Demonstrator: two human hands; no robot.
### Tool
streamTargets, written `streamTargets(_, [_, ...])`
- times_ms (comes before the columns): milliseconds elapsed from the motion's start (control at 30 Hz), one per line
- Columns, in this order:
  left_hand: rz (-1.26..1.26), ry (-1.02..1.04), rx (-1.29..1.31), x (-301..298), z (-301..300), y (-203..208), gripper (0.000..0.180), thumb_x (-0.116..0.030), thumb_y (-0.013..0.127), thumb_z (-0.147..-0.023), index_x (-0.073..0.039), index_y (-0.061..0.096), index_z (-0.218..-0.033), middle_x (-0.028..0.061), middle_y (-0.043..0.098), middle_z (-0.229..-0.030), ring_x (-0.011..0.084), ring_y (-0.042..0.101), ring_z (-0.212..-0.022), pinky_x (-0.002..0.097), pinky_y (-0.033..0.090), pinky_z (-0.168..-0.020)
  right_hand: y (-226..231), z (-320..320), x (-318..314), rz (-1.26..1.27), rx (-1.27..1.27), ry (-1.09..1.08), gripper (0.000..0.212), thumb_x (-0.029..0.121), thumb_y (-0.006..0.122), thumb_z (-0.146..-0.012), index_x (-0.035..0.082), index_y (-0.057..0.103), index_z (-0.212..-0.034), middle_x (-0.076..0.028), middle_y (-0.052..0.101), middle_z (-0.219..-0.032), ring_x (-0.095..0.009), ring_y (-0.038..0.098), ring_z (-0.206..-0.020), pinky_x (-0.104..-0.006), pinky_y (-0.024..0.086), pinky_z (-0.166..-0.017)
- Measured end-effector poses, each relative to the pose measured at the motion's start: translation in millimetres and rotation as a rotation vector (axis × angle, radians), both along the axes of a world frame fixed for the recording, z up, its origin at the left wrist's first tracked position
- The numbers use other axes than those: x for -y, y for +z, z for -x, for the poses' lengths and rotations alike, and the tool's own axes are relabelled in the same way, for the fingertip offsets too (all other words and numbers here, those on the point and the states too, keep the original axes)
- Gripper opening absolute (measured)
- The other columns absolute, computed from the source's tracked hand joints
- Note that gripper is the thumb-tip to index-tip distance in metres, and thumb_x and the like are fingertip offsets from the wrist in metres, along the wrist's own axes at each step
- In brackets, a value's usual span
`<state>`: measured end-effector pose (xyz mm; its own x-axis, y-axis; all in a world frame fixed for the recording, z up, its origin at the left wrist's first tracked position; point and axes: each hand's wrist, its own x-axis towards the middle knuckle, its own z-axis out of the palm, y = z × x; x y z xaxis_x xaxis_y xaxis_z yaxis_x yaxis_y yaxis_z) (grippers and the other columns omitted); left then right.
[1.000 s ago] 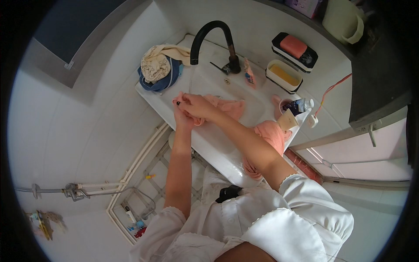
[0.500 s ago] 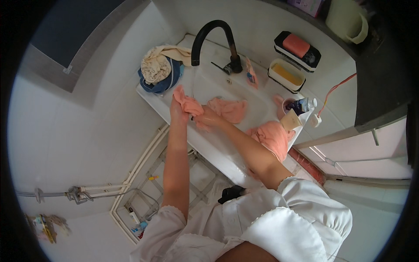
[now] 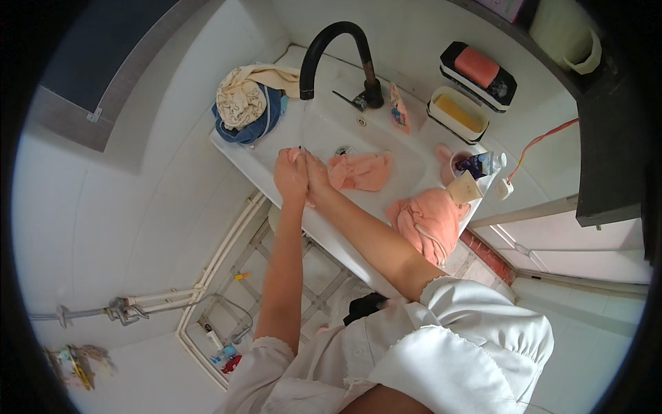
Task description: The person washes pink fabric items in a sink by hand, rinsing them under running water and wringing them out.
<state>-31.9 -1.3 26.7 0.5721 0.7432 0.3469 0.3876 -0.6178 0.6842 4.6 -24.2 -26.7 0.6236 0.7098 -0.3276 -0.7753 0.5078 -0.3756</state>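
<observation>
My left hand [image 3: 290,174] and my right hand [image 3: 316,176] are pressed together below the black faucet [image 3: 338,31], over the left part of the white sink [image 3: 265,169]. Both are closed round a wet pink cloth [image 3: 295,153], mostly hidden by my fingers. From the spout a thin stream of water falls onto my hands. Another wet pink cloth [image 3: 360,171] lies in the basin beside my right hand, near the drain. A larger pink cloth bundle [image 3: 429,219] rests on the sink's right side, close to my right forearm.
Cream and blue cloths [image 3: 245,107] are heaped on the sink's back left corner. A pink cup [image 3: 452,165] holding tubes stands on the right rim. Two soap dishes [image 3: 456,116] hang on the back wall. White pipes [image 3: 227,241] run along the left wall.
My hands have come together under the spout. The pink cloth, earlier stretched between them, is now bunched up inside my grip.
</observation>
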Motion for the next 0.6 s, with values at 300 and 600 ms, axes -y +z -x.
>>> streamTargets(300, [-0.247, -0.199, -0.531, -29, 5, -23, 0.03, -0.03, 0.046, -0.079, -0.003, 0.058, -0.077, 0.0199, 0.059, -0.078, 0.038, 0.056, -0.075, 0.0434, 0.044, -0.067, 11, 22, 10, 0.041, -0.281, 0.067, 0.021, 0.026, 0.042, -0.086, 0.008, 0.051, -0.09, -0.005, 0.056, -0.082, -0.016, 0.057, -0.074, -0.0291, 0.05, -0.057])
streamTargets(600, [-0.02, -0.212, 0.013, -33, 41, -70, 0.03, -0.021, 0.052, -0.076, 0.001, 0.051, -0.097, 0.022, 0.056, -0.088, 0.0402, 0.05, -0.085, 0.0429, 0.04, -0.077, -14, 23, 21, 0.132, -0.068, 0.28, 0.022, 0.026, 0.039, -0.084, 0.009, 0.052, -0.091, -0.007, 0.057, -0.085, -0.017, 0.057, -0.073, -0.0293, 0.049, -0.06])
